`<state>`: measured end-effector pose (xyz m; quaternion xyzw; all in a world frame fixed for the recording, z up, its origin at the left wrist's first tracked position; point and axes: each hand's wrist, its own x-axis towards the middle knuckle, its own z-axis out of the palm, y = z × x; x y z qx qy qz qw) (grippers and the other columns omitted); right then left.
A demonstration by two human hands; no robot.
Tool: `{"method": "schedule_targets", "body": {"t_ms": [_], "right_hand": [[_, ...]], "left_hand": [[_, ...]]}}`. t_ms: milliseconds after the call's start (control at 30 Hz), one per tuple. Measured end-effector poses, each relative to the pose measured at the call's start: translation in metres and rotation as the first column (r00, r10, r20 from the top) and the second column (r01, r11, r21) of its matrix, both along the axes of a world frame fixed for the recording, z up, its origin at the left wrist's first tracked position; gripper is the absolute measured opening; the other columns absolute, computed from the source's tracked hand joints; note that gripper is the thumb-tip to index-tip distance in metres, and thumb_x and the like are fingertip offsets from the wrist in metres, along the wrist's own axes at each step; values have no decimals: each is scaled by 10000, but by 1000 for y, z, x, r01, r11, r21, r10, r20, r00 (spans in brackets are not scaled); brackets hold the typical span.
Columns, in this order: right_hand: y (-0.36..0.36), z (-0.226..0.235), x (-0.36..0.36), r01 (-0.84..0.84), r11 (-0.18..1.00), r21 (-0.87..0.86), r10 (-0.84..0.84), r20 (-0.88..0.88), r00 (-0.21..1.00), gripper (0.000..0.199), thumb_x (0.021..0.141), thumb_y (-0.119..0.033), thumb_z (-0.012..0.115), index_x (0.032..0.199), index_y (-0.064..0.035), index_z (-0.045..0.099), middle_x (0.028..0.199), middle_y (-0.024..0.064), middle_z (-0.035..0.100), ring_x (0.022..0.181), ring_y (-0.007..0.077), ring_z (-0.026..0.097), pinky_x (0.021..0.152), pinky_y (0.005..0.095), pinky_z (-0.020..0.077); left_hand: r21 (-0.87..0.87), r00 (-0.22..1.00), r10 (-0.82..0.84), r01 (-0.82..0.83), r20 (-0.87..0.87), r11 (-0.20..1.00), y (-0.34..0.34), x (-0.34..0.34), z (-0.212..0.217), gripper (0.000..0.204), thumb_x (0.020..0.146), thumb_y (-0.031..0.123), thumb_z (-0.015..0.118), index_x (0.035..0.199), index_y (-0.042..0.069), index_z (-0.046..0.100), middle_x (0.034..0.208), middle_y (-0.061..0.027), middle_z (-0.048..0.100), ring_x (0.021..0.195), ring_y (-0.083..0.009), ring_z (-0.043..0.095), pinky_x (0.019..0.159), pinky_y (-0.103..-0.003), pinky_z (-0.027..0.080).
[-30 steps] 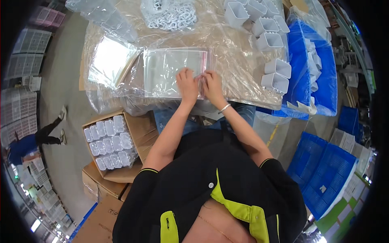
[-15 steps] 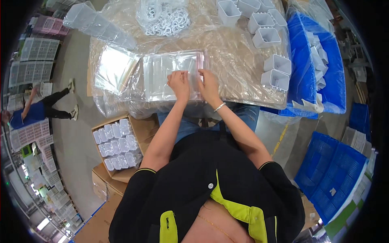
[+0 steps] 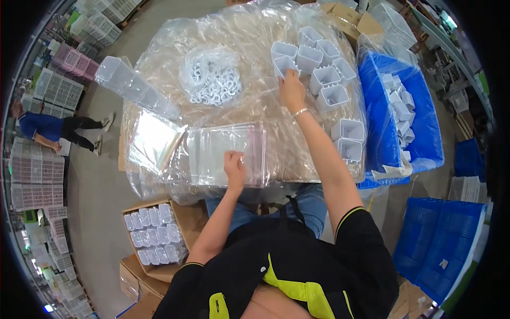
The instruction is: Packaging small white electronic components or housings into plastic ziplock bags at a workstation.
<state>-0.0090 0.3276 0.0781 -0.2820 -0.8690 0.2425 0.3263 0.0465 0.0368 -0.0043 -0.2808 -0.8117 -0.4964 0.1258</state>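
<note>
My left hand (image 3: 235,167) is closed, fingers curled together, over a stack of clear plastic bags (image 3: 210,151) with a pink strip along the right side. What its fingers pinch is too small to make out. My right hand (image 3: 292,94) stretches away over the table, its fingers closed at the near rim of a white square plastic cup (image 3: 285,64). That cup stands in a group with several like it, including another white cup (image 3: 309,57) just behind to its right.
White rings (image 3: 215,80) lie in a plastic bag. Nested clear containers (image 3: 135,87) and shiny film sheets (image 3: 154,141) are at left. A blue bin (image 3: 427,119) of white parts stands right. A carton (image 3: 194,223) holds wrapped containers. Another person (image 3: 48,127) walks at far left.
My right hand has left the bags' pink edge and reached far forward to a white cup. The left hand stays over the bags. The view has shifted, showing more of the table's far side.
</note>
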Motion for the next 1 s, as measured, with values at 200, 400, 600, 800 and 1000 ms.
{"method": "schedule_targets", "body": {"t_ms": [200, 400, 600, 800, 1000], "right_hand": [[28, -5, -13, -129, 966, 223, 24, 419, 908, 116, 832, -78, 565, 926, -57, 631, 968, 136, 662, 815, 363, 670, 686, 442, 533], [12, -8, 49, -173, 929, 328, 40, 376, 926, 95, 812, -76, 564, 876, -63, 633, 901, 123, 654, 750, 329, 668, 649, 430, 529], [-39, -16, 40, -230, 894, 384, 87, 354, 931, 101, 803, -169, 623, 785, -70, 628, 725, 102, 642, 674, 294, 653, 574, 383, 501], [-59, 0, 74, -218, 958, 188, 235, -75, 969, 110, 810, -151, 644, 752, -59, 627, 703, 142, 624, 680, 318, 613, 584, 392, 452], [-121, -4, 137, -390, 692, -608, 327, -218, 919, 158, 810, -74, 679, 936, 18, 661, 671, 144, 611, 642, 188, 633, 588, 352, 460]], "left_hand": [[-233, 996, 0, 20, 84, 972, 13, 10, 7, 115, 813, -10, 574, 897, 39, 634, 938, -161, 562, 818, -341, 583, 718, -416, 479], [-381, 993, -104, 73, -60, 922, 12, -5, -3, 184, 783, 4, 591, 951, 39, 657, 1014, -166, 590, 913, -349, 567, 803, -422, 471], [-520, 982, -124, 32, -143, 854, 14, -1, -2, 276, 788, 30, 584, 1058, 21, 642, 1205, -198, 582, 997, -389, 531, 901, -442, 435], [-375, 986, -123, 72, -115, 924, 4, -2, -19, 428, 721, 2, 578, 1147, 23, 603, 1220, -193, 584, 996, -390, 531, 924, -447, 413], [-185, 934, -100, 171, 344, 968, -14, -34, -65, 589, 693, -84, 486, 1269, 30, 538, 1230, -208, 578, 1003, -399, 531, 966, -422, 376]]}}
